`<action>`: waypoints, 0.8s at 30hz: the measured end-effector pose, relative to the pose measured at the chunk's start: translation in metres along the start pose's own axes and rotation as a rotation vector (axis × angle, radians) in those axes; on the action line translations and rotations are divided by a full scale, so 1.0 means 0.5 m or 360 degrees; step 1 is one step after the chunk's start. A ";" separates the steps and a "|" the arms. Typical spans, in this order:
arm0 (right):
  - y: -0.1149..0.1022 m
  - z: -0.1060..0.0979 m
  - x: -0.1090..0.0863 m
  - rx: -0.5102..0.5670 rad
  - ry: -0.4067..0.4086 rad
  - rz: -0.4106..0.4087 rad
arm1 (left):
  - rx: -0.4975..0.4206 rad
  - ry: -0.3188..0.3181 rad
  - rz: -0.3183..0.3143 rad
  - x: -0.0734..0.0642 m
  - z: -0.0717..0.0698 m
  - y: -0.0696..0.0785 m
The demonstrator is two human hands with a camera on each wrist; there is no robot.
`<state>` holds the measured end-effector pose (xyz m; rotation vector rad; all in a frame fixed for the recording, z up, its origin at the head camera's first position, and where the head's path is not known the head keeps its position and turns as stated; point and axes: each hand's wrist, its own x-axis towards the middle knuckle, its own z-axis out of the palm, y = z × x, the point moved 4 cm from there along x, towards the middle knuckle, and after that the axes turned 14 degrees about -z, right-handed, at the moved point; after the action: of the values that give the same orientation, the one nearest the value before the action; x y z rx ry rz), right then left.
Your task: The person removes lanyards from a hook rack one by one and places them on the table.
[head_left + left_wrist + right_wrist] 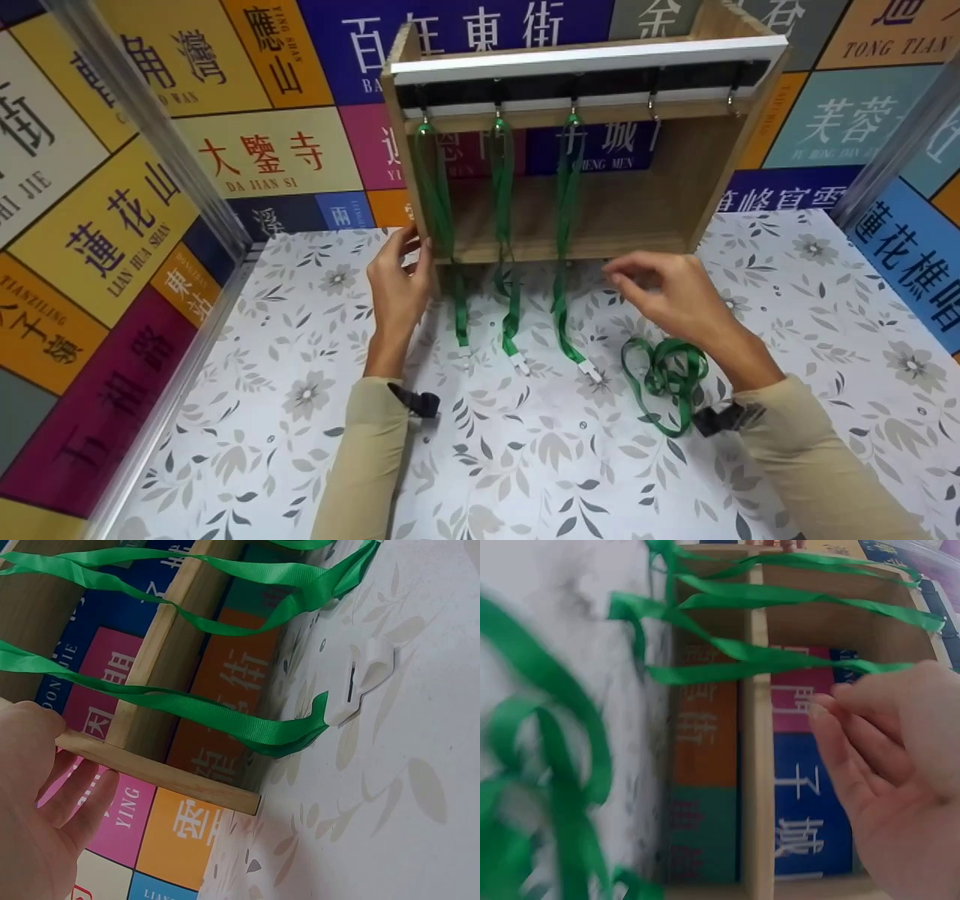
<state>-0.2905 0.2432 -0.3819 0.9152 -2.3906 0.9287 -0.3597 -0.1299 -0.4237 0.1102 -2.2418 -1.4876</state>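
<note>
A wooden hook rack (570, 259) stands on the table, its left side panel (165, 772) held between the thumb and fingers of my left hand (400, 281). Three green lanyards (502, 202) hang from its hooks, their white clips lying on the floral tabletop. My right hand (667, 289) hovers before the rack's lower right part, to the right of the third lanyard, its fingers loosely bent around nothing in the right wrist view. Below that hand lies a loose bundle of green lanyards (679, 367) on the table, blurred in the right wrist view.
Two hooks at the right of the rack, one of them a metal hook (652, 106), carry no lanyard. Walls with colourful Chinese place-name panels (274, 150) stand behind and on both sides. The floral tabletop (525, 465) extends toward me.
</note>
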 end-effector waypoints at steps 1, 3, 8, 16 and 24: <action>-0.003 0.000 0.012 0.0009 0.0057 0.0013 | 0.0002 0.0001 -0.0003 0.000 0.000 0.000; -0.008 0.001 0.035 0.0025 0.0161 0.0040 | 0.0007 -0.0001 -0.0009 0.000 0.001 -0.001; -0.028 0.007 0.094 0.0075 0.0368 0.0085 | -0.0009 -0.0015 -0.0032 0.001 0.004 -0.003; -0.076 0.000 0.174 0.0073 0.0700 0.0129 | -0.0043 -0.0030 -0.0022 0.001 0.005 -0.004; -0.111 -0.005 0.225 -0.0099 0.0772 0.0137 | -0.0055 -0.0004 0.0023 0.003 0.002 -0.004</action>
<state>-0.3295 0.1660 -0.2913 0.4943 -2.0378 0.9714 -0.3619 -0.1304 -0.4254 0.0812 -2.2135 -1.5187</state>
